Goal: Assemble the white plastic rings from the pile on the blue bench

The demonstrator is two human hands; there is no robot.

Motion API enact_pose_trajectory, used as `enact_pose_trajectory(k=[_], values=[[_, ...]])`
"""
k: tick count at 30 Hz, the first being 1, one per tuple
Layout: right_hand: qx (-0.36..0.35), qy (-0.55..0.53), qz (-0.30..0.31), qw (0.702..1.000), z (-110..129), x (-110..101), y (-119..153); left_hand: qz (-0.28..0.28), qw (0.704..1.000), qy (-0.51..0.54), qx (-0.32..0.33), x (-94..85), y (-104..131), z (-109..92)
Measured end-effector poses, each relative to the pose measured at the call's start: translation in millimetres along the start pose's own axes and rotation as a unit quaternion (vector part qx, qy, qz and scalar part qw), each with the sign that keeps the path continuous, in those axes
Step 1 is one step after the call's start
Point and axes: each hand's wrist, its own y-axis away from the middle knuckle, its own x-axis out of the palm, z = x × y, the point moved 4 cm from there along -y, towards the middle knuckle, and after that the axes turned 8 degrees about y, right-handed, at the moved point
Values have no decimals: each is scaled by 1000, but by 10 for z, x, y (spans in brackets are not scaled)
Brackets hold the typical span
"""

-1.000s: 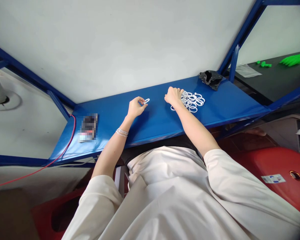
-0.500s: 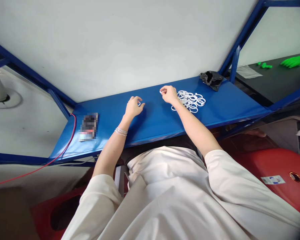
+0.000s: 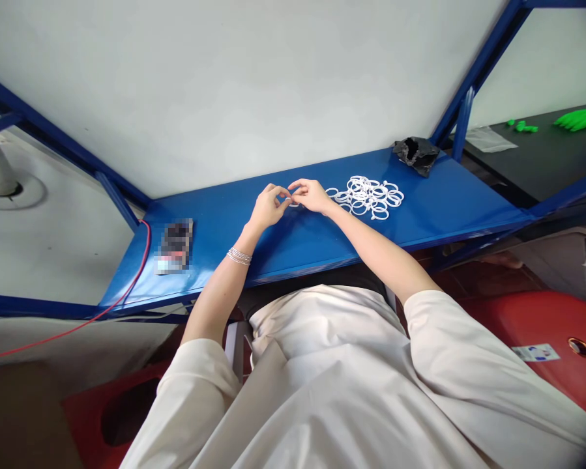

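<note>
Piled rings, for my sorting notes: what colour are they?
The piled rings are white; head view.

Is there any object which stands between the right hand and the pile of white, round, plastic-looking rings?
Nothing visible stands between the right hand and the pile of white rings; the nearest rings lie close beside its wrist. The crumpled black bag is beyond the pile, so it does not block the way.

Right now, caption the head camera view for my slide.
Left hand and right hand meet over a blue table, a white sliver between them, beside piled white rings.
</note>
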Motion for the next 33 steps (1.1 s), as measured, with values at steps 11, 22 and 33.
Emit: enact_pose_trajectory(k=[11,22,33], values=[[-34,140,5,990,9,-50,-1,-32,996,34,-72,-34,-1,20],[34,-41,64,997,62,47,47,-27,997,-40,-65,-31,0,-24],[-17,-21,44,999,38,201,60,-38,993,-7,-111,15,-63,108]])
